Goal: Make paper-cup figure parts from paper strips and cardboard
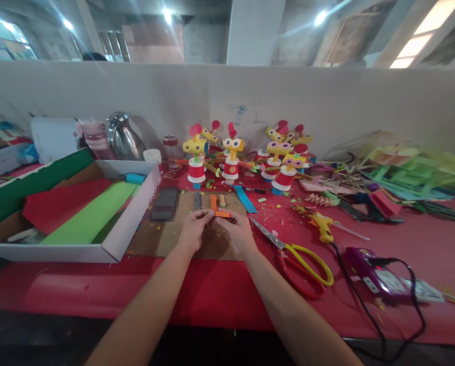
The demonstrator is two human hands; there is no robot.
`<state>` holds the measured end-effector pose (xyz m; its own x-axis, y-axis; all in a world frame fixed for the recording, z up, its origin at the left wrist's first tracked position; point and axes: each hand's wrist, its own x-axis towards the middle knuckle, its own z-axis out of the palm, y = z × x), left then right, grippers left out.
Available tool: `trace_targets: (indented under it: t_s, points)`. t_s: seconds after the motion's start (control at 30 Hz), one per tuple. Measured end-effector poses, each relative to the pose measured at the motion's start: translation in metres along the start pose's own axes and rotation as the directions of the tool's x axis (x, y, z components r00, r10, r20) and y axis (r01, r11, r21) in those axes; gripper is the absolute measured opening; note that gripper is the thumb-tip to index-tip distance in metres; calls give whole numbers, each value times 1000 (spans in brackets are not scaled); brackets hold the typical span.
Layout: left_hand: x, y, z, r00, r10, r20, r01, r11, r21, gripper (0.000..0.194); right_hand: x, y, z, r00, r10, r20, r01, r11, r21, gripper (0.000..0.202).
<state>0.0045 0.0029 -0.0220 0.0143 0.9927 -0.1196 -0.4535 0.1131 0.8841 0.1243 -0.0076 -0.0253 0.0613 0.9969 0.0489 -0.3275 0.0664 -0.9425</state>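
Both my hands meet over a brown cardboard sheet (166, 239), pinching orange paper strips (222, 213) joined in an L shape. One strip points away from me and the other runs right. My left hand (194, 229) has thumb and fingers closed at the corner of the strips. On the right-hand strip, my right hand (237, 231) is closed from below. Behind the hands lie a small folded paper spring (222, 200), a grey stick (198, 200) and a blue paper strip (245, 199).
Scissors (292, 254) with yellow and red handles and a yellow glue gun (321, 223) lie at right, beside a purple power strip (380, 274). A white box (131, 213) with coloured paper stands left. Several paper-cup robot figures (232, 162) line the back, near a steel jug (125, 140).
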Motion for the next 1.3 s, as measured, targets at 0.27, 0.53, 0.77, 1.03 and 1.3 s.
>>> trace_targets:
  t_s: [0.27,0.53,0.77,1.03,1.3]
  points:
    - [-1,0,5,998,-10,-59,8,1000,-30,25,1,1,0,999,28,-23,-26,998,55,26]
    - [-4,1,6,999,-37,-1,37,999,0,29,5,3,-3,997,53,-60,-50,997,62,16]
    - [-3,5,3,996,-92,21,90,993,77,28,9,-2,-8,997,58,-46,-60,997,-42,7]
    - [1,6,-4,995,-89,50,83,990,116,35,6,-6,-7,999,-1,-35,-1,998,-62,26]
    - [0,-1,-2,998,11,60,-17,994,108,31,6,1,-7,999,-45,-26,45,999,-27,27]
